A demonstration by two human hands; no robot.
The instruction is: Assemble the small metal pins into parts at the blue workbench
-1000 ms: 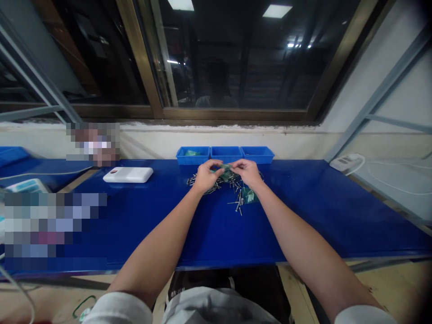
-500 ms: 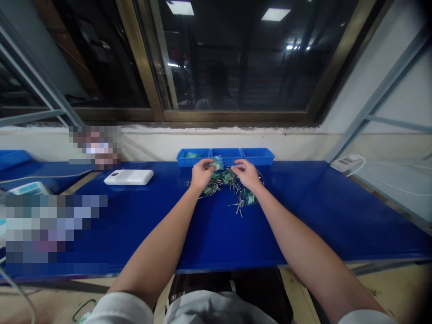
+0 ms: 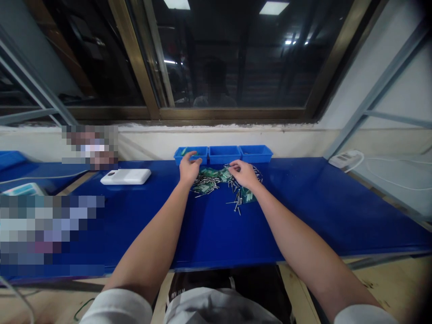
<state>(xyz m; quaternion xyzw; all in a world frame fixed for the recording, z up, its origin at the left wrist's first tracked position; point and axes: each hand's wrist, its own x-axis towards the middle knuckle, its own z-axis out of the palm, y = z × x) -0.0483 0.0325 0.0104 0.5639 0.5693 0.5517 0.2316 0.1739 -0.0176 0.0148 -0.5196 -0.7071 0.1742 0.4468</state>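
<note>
My left hand (image 3: 189, 168) is over the front edge of the left blue bin (image 3: 177, 158), its thumb and fingers apart. A small green-tinted packet (image 3: 184, 152) shows in that bin, just beyond my fingers. My right hand (image 3: 244, 173) is at the far side of a loose pile of metal screws (image 3: 206, 181), its thumb and fingertips drawn together. Whatever they pinch is too small to make out. Several green-tinted plastic packets (image 3: 208, 172) lie among the screws, and one more packet (image 3: 249, 195) rests below my right wrist.
A middle blue bin (image 3: 224, 155) and a right blue bin (image 3: 257, 155) adjoin the left one against the wall. On the blue table (image 3: 216, 234), a white power bank (image 3: 126, 177) lies to the left. A white power strip (image 3: 345, 159) sits at the far right.
My left hand has moved left from above the pile to the left bin and no longer holds the packet it had. My right hand has shifted slightly, its fingertips closing over the pile.
</note>
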